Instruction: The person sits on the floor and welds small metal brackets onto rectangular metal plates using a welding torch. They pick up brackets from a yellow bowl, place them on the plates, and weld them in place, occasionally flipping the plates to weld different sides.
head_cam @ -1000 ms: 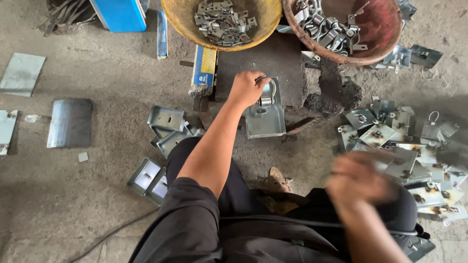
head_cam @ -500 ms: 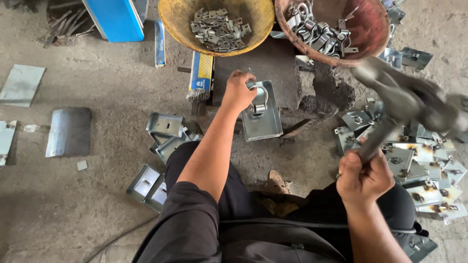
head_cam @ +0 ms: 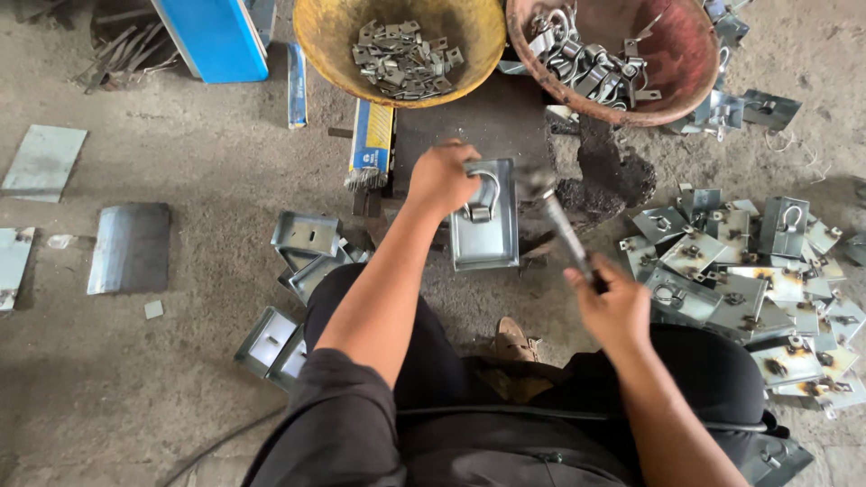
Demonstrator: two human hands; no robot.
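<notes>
The left hand [head_cam: 440, 179] pins a grey metal plate [head_cam: 484, 216] with a loop fitting on a dark block on the floor. The right hand [head_cam: 613, 311] is clamped on a hammer [head_cam: 559, 225], its head beside the plate. Risk: the fingers sit close to the strike point; a glancing blow could hit them or shift the plate. The hammer head is blurred, so contact appears uncertain. Both bowls are cut off at the top edge.
</notes>
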